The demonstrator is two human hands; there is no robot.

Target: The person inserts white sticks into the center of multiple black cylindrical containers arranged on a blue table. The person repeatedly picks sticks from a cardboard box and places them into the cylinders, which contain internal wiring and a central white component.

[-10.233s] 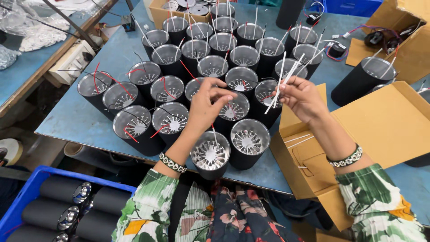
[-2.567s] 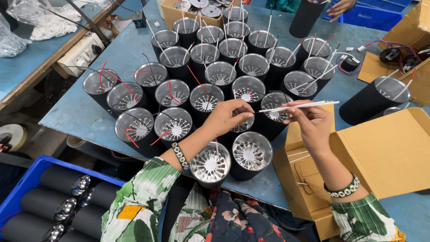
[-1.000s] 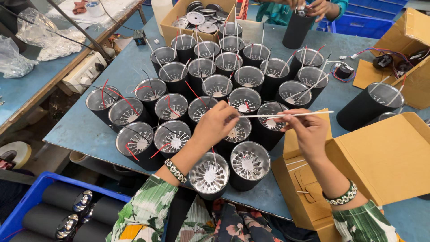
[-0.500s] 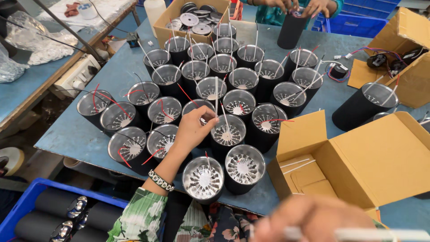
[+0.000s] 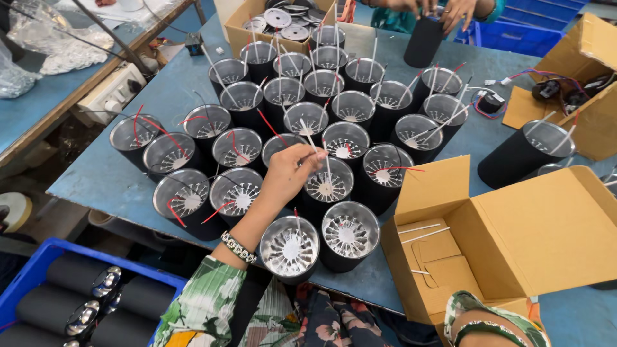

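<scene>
The person's left hand (image 5: 288, 175) is pinched shut on a thin white sleeve tube (image 5: 308, 138), holding it just above one of the black cylindrical lamp housings with shiny finned metal insides (image 5: 328, 186) near the front of the cluster on the blue-topped table (image 5: 116, 186). The right hand is out of view: only a floral sleeve (image 5: 495, 318) shows at the lower edge, in front of the open brown cardboard box (image 5: 508, 244), so its grip cannot be told.

Judging from how things lie, the work of fitting white tubes into the housings is well along but not finished. Measured from the open box, the housings in the far rows mostly already carry an upright white tube, some with a red wire as well. The housings to the far left of the box show only loose red wires (image 5: 154, 125) curling over their rims and no tube. The two nearest housings, just left of the box's flap, look nearly bare; the left one (image 5: 289, 247) shows a short red wire, while the right one (image 5: 350, 234) shows nothing. A few spare white tubes (image 5: 421, 232) lie inside the box.

Beyond the cluster, another person's hands (image 5: 453, 9) grip a single black housing (image 5: 424, 42). A blue plastic crate (image 5: 38, 289) of dark cylinders sits below the table's near-left edge.
</scene>
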